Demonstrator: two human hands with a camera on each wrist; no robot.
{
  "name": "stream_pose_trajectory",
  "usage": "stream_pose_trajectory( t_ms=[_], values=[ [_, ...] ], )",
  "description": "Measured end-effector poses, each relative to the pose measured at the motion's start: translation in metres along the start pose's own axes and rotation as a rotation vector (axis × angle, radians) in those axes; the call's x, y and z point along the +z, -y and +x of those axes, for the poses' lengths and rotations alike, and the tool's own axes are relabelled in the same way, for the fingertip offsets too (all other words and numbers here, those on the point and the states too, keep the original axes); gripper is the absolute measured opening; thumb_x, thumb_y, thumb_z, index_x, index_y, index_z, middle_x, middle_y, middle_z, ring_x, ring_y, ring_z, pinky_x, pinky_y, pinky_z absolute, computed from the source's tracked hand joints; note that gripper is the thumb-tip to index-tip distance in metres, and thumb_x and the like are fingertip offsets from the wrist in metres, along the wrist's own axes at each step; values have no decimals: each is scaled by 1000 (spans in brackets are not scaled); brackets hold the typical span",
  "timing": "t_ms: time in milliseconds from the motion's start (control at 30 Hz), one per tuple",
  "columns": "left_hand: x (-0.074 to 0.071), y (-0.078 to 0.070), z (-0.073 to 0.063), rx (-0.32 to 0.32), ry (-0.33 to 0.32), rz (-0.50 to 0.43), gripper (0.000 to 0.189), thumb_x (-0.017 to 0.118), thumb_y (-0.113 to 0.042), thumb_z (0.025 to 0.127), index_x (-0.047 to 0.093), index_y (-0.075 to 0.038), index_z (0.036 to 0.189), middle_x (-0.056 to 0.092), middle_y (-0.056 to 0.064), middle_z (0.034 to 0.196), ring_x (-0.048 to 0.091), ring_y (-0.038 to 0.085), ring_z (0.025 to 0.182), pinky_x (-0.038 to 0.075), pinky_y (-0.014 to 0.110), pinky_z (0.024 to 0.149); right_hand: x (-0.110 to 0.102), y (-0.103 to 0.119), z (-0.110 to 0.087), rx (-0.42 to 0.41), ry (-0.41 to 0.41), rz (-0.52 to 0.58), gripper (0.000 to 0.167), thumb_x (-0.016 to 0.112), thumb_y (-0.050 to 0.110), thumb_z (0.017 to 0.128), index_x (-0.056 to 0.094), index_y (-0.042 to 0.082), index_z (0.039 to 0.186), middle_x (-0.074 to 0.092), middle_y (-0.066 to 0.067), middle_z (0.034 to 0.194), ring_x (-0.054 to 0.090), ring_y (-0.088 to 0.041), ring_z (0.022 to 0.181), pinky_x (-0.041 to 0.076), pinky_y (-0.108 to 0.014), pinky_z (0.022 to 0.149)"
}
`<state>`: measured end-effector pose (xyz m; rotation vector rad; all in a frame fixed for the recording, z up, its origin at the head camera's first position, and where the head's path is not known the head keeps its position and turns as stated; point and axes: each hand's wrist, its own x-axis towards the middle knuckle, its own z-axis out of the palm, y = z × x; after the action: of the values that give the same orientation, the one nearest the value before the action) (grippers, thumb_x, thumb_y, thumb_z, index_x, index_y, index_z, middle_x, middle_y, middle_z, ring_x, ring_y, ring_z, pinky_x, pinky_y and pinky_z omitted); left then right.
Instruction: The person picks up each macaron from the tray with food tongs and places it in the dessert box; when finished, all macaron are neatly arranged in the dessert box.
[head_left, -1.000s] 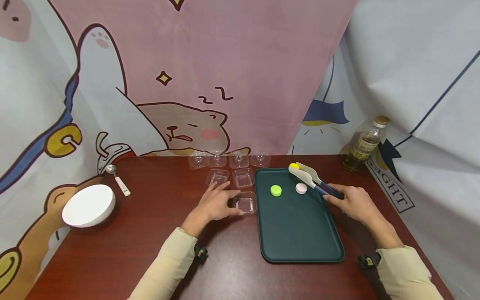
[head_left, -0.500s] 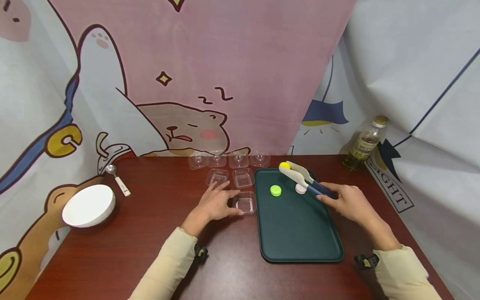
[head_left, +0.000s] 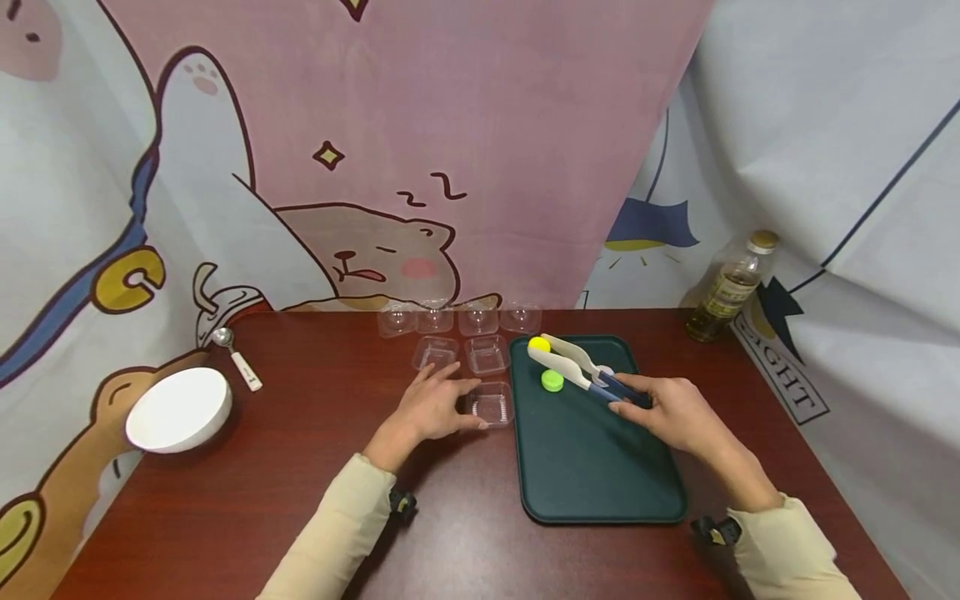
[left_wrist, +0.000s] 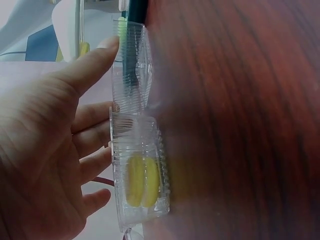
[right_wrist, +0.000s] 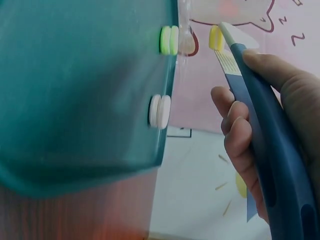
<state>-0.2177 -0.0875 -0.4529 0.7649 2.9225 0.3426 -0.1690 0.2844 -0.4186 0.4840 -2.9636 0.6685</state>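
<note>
My right hand grips blue-handled, cream-tipped tongs. Between the tips is a yellow macaron, raised over the tray's far left corner. On the dark green tray sit a green macaron and a pale pink one, partly covered by the tongs in the head view. My left hand is spread over clear plastic boxes, thumb and fingers at the rim of the near one. In the left wrist view another yellow macaron lies in a clear box by the fingers, hidden from the head camera.
Two more clear boxes, one of them here, stand behind my left hand. Several domed clear lids line the back edge. A white bowl and a scoop lie at left; an oil bottle stands back right.
My right hand has moved left, carrying the tongs and yellow macaron from the tray's far middle to above its far left corner. My left hand stays in place.
</note>
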Motion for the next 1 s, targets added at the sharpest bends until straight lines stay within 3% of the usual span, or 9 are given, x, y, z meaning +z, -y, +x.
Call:
stream_pose_trajectory(
  t_ms=[367,633,1000],
  values=[
    [-1,-1,1,1,9,-19,77,75,-62,82,59,-21,144,65,-1,141,38,25,151,21,56,125,16,19,4,-136,95,51,46,75,40,91,70,18,131,54,14,66,40,2,52,37,-19,49],
    [0,1,2,-4,17,-16,77,76,-62,81,58,-23,145,63,-2,143,38,23,150,21,55,125,20,26,5,-137,175,96,49,74,43,91,69,18,133,50,14,61,39,2,48,36,-19,47],
    [0,1,2,-11,17,-38,78,76,-63,81,59,-23,145,61,4,146,40,23,150,22,51,126,32,33,6,-178,201,78,46,75,39,91,70,16,131,54,16,65,38,5,48,33,-17,46]
  ],
)
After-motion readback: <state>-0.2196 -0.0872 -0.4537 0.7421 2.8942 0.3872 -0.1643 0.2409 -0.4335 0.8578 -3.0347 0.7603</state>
